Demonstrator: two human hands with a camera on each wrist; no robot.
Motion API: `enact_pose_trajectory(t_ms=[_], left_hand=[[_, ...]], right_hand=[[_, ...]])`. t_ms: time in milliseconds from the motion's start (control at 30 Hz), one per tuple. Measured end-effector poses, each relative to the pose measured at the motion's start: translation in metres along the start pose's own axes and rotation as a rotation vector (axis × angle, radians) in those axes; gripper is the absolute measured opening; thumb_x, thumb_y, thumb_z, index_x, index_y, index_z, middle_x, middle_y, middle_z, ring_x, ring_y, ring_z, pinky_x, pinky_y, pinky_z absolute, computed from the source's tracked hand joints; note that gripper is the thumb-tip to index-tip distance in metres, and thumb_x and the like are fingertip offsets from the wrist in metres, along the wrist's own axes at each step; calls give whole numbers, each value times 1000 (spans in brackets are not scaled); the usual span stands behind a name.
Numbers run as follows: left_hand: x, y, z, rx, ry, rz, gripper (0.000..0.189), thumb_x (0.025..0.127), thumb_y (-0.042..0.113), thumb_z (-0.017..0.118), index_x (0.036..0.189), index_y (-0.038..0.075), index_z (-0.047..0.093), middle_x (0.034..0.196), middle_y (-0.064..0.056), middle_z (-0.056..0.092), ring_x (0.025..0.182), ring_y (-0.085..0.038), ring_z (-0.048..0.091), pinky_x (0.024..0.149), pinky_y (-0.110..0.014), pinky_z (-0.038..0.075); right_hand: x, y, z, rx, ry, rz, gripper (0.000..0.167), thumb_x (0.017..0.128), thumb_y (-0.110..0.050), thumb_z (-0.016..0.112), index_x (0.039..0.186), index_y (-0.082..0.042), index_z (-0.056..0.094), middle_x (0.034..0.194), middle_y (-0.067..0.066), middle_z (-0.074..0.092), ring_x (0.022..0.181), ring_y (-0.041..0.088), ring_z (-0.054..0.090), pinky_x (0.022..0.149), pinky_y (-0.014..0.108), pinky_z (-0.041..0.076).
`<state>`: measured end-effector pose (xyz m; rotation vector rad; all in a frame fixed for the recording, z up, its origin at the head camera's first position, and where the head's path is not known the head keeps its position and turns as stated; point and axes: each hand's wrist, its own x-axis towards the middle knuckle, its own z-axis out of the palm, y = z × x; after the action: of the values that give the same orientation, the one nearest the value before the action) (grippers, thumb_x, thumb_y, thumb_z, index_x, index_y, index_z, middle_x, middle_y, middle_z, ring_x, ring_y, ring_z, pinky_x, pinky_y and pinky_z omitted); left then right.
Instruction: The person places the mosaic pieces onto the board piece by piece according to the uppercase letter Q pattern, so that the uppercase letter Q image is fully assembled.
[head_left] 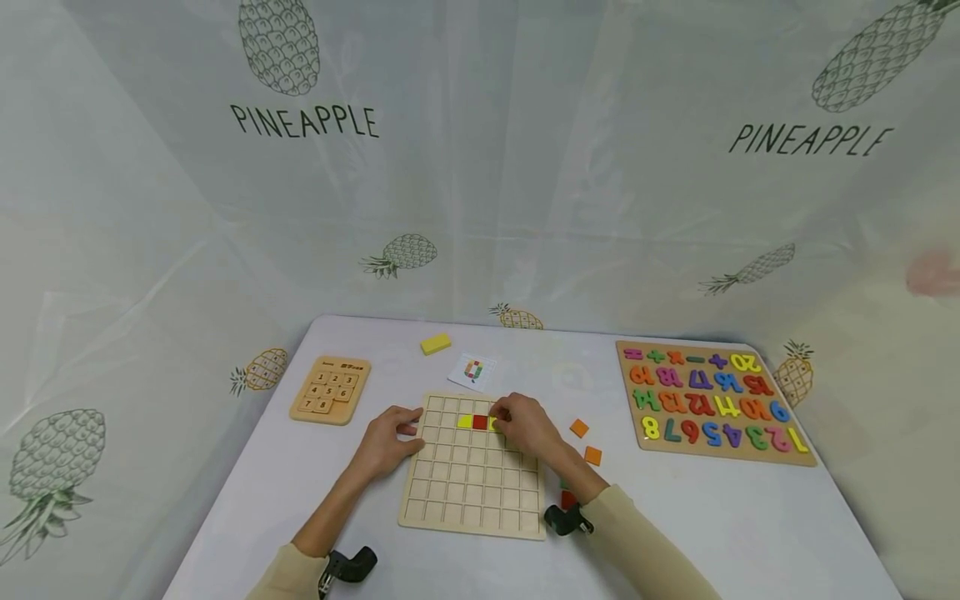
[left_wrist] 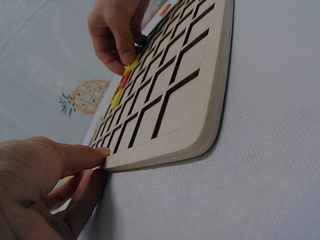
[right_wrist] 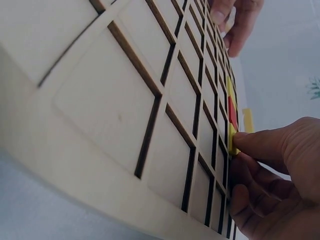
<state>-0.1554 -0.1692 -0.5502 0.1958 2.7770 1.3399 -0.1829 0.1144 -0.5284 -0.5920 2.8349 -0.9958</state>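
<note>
Step in hand looks like tile setting: the right hand (head_left: 522,427) is pinching a yellow square tile (right_wrist: 234,144) between thumb and fingers, at the wooden grid board (head_left: 456,492), in its upper part. The left hand (head_left: 384,447) is resting at the board's left rim — thumb touching the edge, fingers relaxed and apart, no firm grip showing. A red square tile (head_left: 480,422) and a second yellow tile (head_left: 466,422) are lying in the board, same row, just left of the pinched tile. Next move probably calls for squaring the tile to its cell, pressing it flat and letting go without nudging the red neighbour.

Materials: the board is showing pale, smooth wood, rounded corners, thin raised ribs with dark brown sides framing square cells. Tiles are looking thin, flat, brightly coloured. Two orange tiles (head_left: 593,456) are lying right of the board; a white card with a coloured pattern (head_left: 465,380) is lying just beyond it. The white desk (left_wrist: 270,150) is showing a fine woven-looking grain beside the board.
</note>
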Motion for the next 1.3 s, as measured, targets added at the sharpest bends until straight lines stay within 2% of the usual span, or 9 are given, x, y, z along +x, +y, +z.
enact_pose_trajectory(t_ms=[500,967,1133,1300], left_hand=[[0,-3,2,5,8,21,56,79,6,83,133,2,65,117,-4,65,94,-13,67,76,-24,53],[2,-4,1,-4,1,1,57,80,6,83,133,2,64,118,-5,65,95,-14,67,77,-25,54],[1,-4,1,-9,-1,0,57,80,6,83,133,2,64,118,-5,65,96,-14,67,78,-25,54],[1,-5,2,-12,3,1,57,79,5,83,133,2,64,117,-6,65,96,-14,68,79,-24,54]], right_hand=[[0,2,1,-3,-5,-2,10,94,-10,71,102,-9,77,92,-1,65,80,10,59,70,26,50],[-1,0,3,-68,7,-6,17,94,-13,71,109,-9,77,94,0,65,81,12,60,72,29,52],[-9,3,-5,-42,13,0,18,95,-18,69,111,-12,76,95,-2,64,82,11,60,72,30,52],[-27,16,-23,-12,1,15,14,95,-20,70,107,-15,77,91,-8,61,77,9,55,67,26,49]])
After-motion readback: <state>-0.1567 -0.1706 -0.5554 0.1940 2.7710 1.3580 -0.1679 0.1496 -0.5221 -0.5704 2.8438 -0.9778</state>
